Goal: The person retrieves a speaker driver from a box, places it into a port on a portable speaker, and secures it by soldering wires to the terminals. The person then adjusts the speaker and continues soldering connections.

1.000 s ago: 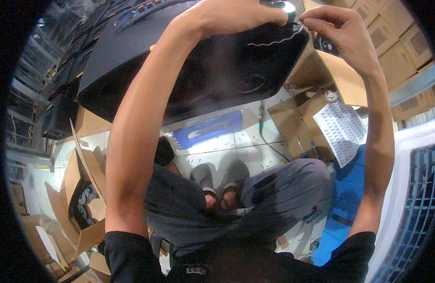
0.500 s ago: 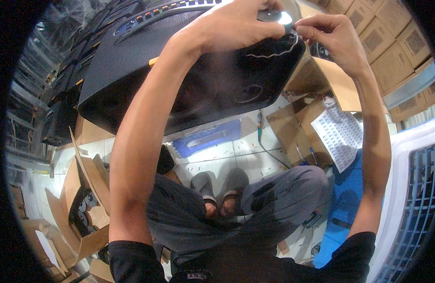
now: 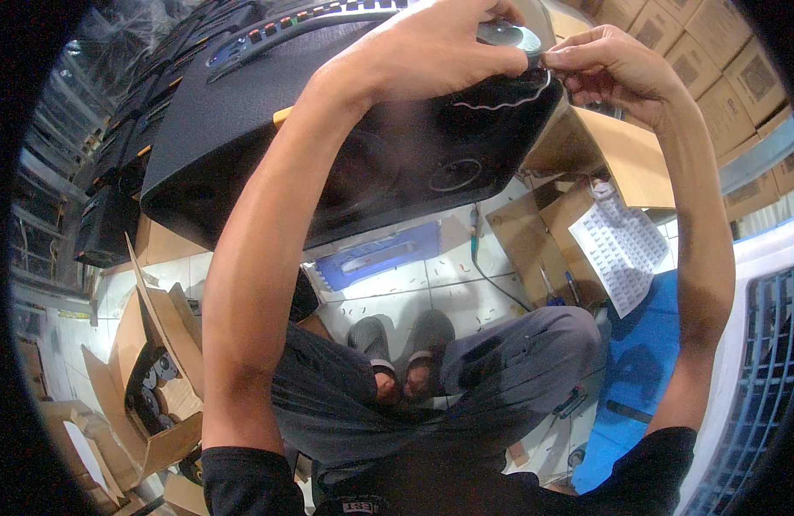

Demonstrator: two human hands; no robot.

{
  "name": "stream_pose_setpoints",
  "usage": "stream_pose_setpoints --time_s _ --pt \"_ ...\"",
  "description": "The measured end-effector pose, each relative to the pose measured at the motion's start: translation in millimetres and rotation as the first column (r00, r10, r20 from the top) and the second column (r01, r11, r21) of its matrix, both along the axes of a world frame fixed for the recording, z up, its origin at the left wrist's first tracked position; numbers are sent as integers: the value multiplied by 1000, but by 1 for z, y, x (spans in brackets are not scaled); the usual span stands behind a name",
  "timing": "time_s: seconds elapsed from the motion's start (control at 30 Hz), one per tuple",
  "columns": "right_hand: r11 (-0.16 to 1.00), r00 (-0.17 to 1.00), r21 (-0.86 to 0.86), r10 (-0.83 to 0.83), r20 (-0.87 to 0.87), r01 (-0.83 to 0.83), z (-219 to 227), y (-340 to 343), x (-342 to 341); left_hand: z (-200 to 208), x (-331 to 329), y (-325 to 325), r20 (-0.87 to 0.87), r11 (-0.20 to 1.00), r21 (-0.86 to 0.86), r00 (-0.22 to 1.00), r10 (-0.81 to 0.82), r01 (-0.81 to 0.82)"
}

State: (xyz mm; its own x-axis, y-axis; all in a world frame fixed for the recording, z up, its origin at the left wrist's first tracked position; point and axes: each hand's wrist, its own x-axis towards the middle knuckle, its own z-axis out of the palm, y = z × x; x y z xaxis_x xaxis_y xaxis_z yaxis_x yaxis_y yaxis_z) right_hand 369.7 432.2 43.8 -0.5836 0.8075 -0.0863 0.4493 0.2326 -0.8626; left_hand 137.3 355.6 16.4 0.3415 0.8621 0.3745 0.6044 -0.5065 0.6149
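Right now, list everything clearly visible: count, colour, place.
Cabinet: one, black, upper centre
Round part: one, greyish, top centre
Wire: one, white, below round part
Stacked cartons: many, brown, upper right
Open cartons: several, brown, both sides
Printed sheet: one, white, right
Corded tool: one, teal, centre
Slotted panel: one, blue, centre
Flat thing: one, blue, lower right
Footwear: pair, dark, lower centre
Left hand: one, bare, holding round part
Right hand: one, bare, beside it

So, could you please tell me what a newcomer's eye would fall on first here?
Probably the big black cabinet across the upper middle, where the left hand holds a round, shiny part at the view's top. The right hand's fingertips are close beside it, near a thin wavy wire. Below, a blue-violet panel lies on pale floor tiles.
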Motion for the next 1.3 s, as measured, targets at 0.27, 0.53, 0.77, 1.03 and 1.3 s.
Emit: stream_pose_setpoints --time_s 0.27,0.53,0.77,1.03,1.3 --pt "997 998 -34 66 -16 -66 -4 -1 2 -15 0 8 31 958 275 995 -92 80" --pt "1000 999 -16 15 -47 -16 -7 -5 -1 -17 8 3 -146 918 396 987 71 -8" --pt "994 997 -96 -59 -44 54 -1 -3 -4 -19 19 3 -184 895 434 962 204 -107" --pt "988 997 -135 -69 34 73 5 2 -6 -19 27 0 -154 889 432 959 237 -151" --pt "965 991 -227 -136 7 134 4 -4 -7 -20 28 1 -143 873 464 960 239 -148"
